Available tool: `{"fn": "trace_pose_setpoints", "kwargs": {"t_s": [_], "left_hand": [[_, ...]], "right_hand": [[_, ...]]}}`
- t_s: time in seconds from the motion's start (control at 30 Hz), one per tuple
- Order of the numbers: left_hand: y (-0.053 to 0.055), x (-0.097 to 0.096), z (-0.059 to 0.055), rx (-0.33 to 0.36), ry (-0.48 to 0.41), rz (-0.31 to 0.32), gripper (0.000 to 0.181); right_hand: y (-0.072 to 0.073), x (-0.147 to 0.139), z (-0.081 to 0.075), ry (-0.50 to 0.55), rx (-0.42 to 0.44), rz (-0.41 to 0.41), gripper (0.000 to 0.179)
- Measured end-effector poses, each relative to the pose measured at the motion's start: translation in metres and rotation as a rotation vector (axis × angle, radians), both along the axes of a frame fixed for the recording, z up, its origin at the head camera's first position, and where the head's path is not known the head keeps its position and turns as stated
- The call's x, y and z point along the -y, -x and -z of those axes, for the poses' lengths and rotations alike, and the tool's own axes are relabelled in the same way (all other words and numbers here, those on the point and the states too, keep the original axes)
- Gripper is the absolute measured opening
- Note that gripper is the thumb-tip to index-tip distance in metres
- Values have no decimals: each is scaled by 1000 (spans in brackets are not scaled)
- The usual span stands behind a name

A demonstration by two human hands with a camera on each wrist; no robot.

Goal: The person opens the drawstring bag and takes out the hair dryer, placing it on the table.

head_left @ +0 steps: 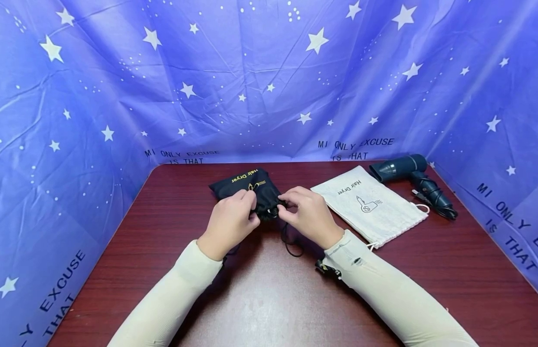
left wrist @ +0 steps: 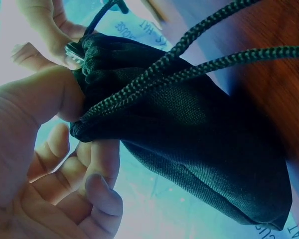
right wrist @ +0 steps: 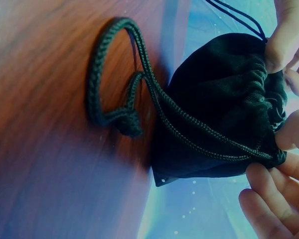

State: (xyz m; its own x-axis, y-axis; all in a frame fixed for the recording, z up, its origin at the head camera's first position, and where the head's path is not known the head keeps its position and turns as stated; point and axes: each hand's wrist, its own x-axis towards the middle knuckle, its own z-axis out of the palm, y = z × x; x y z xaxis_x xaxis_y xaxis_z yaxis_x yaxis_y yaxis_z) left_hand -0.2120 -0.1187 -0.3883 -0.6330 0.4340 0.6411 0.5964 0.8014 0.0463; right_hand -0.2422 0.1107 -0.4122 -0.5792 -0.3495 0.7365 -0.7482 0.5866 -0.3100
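A black drawstring pouch (head_left: 240, 187) with yellow "Hair Dryer" lettering is between both hands, its gathered mouth towards the person. My left hand (head_left: 230, 217) pinches one side of that mouth between thumb and fingers. On the opposite side, my right hand (head_left: 307, 212) pinches the cloth edge. Braided black cord (left wrist: 199, 27) hangs from the mouth in the left wrist view. A knotted cord loop (right wrist: 95, 79) hangs on the other side in the right wrist view. Something small and shiny (left wrist: 74, 52) shows at the opening; the pouch's inside is hidden.
To the right lies a flat white drawstring pouch (head_left: 364, 205) printed "Hair Dryer". Behind it is a dark hair dryer (head_left: 399, 168), its cord bundled around the handle. A star-patterned blue curtain (head_left: 251, 72) surrounds the dark red wooden table (head_left: 139, 250).
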Motion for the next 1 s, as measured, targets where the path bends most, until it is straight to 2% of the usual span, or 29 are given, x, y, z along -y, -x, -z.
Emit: {"fn": "trace_pose_setpoints", "kwargs": {"t_s": [1.0], "left_hand": [[-2, 2, -3, 25, 19, -16, 27]], "right_hand": [[0, -1, 0, 3, -5, 13, 18]]}}
